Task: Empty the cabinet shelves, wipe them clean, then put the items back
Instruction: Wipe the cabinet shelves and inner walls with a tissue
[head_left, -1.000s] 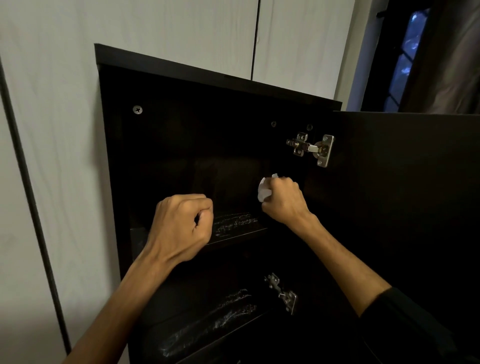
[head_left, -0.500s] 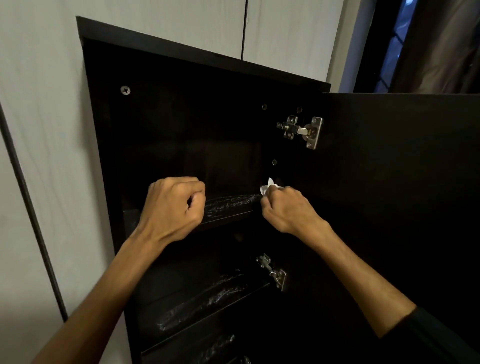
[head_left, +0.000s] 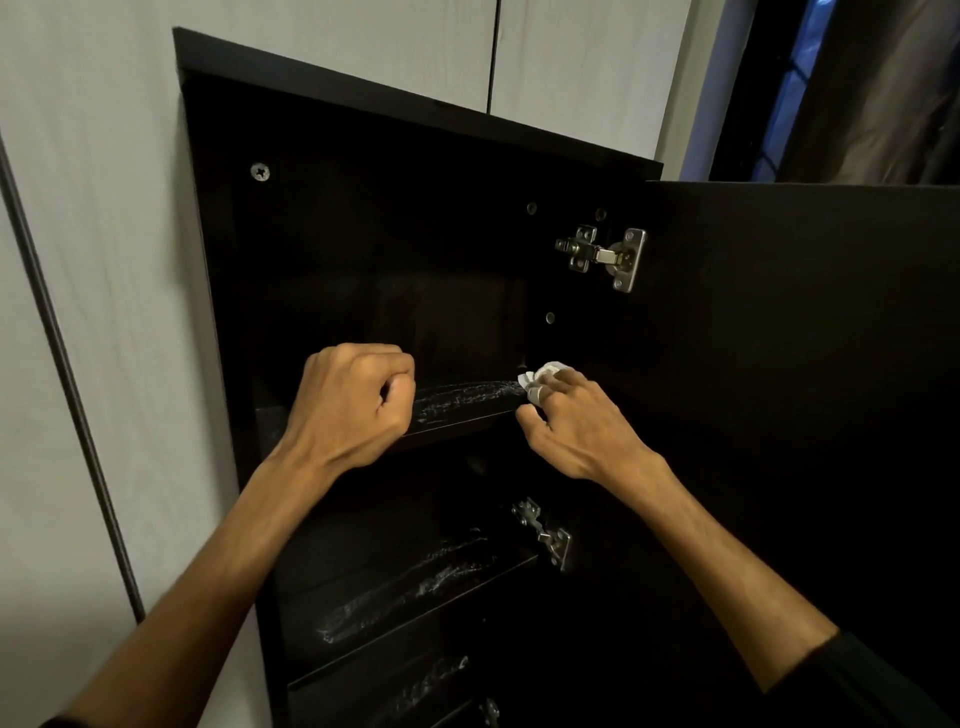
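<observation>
I am looking into a tall, narrow cabinet of dark brown, almost black wood (head_left: 363, 218) fixed against a pale wall, its door (head_left: 800, 364) swung open to the right on silver metal hinges (head_left: 605, 255). My right hand (head_left: 576, 421) reaches to the right end of the top shelf (head_left: 462, 402), and its fingertips pinch a small crumpled wad of white tissue or cloth (head_left: 537, 378) against the shelf surface, close to the inner side wall. My left hand (head_left: 348, 405) hovers in front of the left part of the same shelf, curled into a loose fist with nothing visible inside it. The white wad looks very light, soft and easily squashed, so I judge it will take whatever shape my fingers give it; bunching it behind two or three fingertips should let me press it flat and drag it without losing it. It may tear or shed if it is paper and gets wet. The top shelf holds no items and shows pale, streaky smears across its dark surface. The shelf below (head_left: 415, 587) and a third one lower down (head_left: 415, 686) also hold nothing I can see and carry similar whitish streaks. The cabinet interior is dim, so its back corners are hard to make out.
</observation>
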